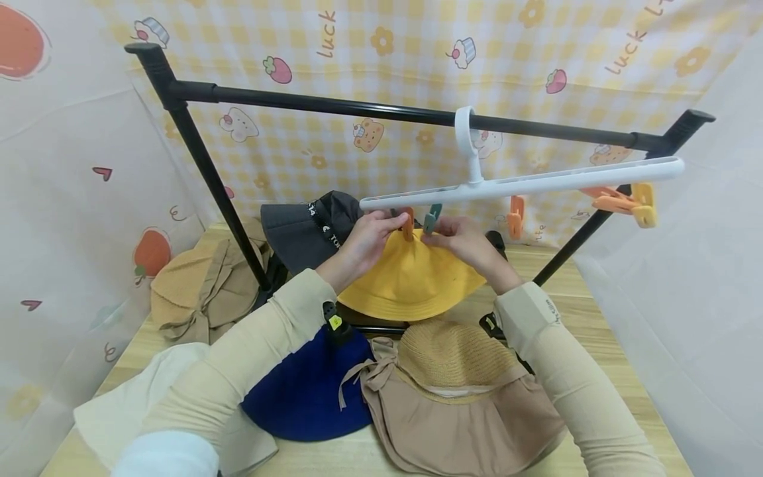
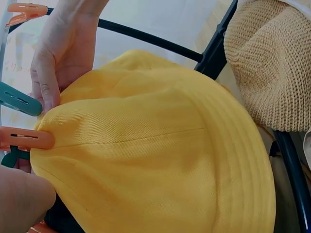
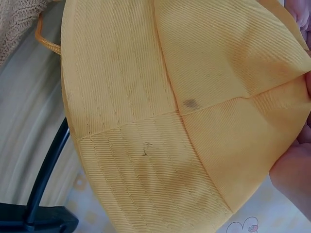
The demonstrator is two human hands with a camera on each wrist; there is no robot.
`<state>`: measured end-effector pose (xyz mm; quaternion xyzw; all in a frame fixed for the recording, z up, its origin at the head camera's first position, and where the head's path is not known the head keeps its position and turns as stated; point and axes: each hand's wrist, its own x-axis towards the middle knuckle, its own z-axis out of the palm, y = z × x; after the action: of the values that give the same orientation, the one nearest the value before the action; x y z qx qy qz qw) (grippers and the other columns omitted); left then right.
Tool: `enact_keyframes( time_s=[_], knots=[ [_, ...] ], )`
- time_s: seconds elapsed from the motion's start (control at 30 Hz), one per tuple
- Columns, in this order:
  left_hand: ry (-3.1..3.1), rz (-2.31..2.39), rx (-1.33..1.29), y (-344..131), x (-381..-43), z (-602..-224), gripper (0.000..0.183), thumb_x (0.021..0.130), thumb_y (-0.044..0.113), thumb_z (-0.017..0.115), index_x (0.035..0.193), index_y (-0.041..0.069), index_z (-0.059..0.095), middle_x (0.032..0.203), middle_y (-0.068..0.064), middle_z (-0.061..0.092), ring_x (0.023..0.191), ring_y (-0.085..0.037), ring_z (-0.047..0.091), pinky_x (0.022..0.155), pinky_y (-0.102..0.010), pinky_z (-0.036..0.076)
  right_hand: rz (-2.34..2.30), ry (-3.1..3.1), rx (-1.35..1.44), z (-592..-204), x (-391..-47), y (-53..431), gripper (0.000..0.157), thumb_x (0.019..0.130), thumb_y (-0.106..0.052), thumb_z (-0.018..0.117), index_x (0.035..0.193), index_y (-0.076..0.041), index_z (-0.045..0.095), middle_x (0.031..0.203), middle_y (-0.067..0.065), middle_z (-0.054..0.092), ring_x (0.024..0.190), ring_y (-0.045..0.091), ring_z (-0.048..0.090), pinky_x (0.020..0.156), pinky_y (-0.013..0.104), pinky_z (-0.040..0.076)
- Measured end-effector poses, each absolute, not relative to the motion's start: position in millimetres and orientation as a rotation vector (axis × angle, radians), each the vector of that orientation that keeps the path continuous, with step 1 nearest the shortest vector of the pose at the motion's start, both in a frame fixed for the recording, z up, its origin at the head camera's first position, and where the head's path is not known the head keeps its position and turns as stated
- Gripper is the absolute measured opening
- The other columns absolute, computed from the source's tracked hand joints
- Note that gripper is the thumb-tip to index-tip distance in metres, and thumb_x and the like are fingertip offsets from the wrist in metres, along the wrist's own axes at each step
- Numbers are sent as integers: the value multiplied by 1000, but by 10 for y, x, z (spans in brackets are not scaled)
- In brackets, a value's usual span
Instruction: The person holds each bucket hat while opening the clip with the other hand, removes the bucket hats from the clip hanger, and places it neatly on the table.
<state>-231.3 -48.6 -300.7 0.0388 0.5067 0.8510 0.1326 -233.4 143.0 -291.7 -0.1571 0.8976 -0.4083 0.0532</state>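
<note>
A yellow bucket hat hangs under the white hanger, its crown at the clips. My left hand is at the crown's left side and pinches an orange clothespin, which overlaps the crown's top edge. Its fingertips are partly hidden in the left wrist view. My right hand pinches the crown's top edge; its thumb lies beside the tip of a green clothespin. Behind the orange one, a dark green clip shows. The right wrist view shows the hat's stitched brim with a dark smudge on the crown.
The hanger hooks over a black rack bar. Orange and yellow clips hang at its right end. Around the rack lie a dark grey hat, a navy hat, a straw-and-tan hat, a beige hat and a white hat.
</note>
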Motion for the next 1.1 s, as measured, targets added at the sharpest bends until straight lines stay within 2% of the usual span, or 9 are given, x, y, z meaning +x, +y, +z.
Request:
enact_keyframes(
  time_s=[0.2,0.37,0.5,0.6,0.73,0.87,0.97,1.1],
  knots=[
    [1478,2476,103,-467,-2308,-3014,4,91,7,58,93,6,54,105,3,50,114,-12,44,109,-28,24,-1243,2732,-487,-2920,-2336,1427,24,86,-26,66,99,-6,68,97,10,69,89,18,57,80,30,43],
    [1512,2472,90,-459,-2304,-3030,3,92,9,56,93,6,56,109,4,50,121,-12,41,111,-30,23,-1268,2726,-496,-2924,-2327,1404,24,86,-24,67,100,-4,68,101,12,68,90,19,59,80,29,44],
    [1546,2479,63,-442,-2302,-3037,5,92,11,57,90,6,57,101,4,55,116,-12,44,108,-29,26,-1276,2725,-491,-2935,-2317,1387,24,86,-23,66,100,-4,68,99,12,69,87,18,60,79,29,45],
    [1555,2510,29,-425,-2300,-3034,6,91,11,58,88,6,58,92,5,55,104,-11,47,98,-26,32,-1285,2720,-491,-2937,-2301,1370,24,86,-23,66,99,-4,68,97,12,69,84,16,59,78,29,45],
    [1546,2559,2,-406,-2299,-3024,11,91,9,58,97,-1,59,86,4,56,95,-9,49,88,-22,36,-1291,2706,-491,-2930,-2281,1353,23,87,-24,66,99,-4,68,93,10,68,81,15,56,76,29,44],
    [1545,2564,-5,-407,-2299,-3017,22,91,8,58,108,-5,57,90,3,57,97,-9,51,88,-21,38,-1273,2715,-489,-2927,-2275,1355,22,87,-25,65,97,-5,67,89,8,68,77,15,53,73,28,43],
    [1550,2550,-18,-412,-2301,-3011,23,91,10,58,109,-4,58,97,2,56,99,-8,50,87,-21,38,-1260,2728,-499,-2929,-2276,1364,22,87,-27,66,93,-6,67,82,6,65,71,13,50,69,26,41],
    [1563,2534,-22,-416,-2297,-2994,22,91,12,57,109,-1,59,103,0,56,101,-9,51,87,-22,39,-1238,2738,-537,-2932,-2278,1375,22,88,-27,65,87,-6,65,68,2,55,60,10,41,59,25,35]
  ],
)
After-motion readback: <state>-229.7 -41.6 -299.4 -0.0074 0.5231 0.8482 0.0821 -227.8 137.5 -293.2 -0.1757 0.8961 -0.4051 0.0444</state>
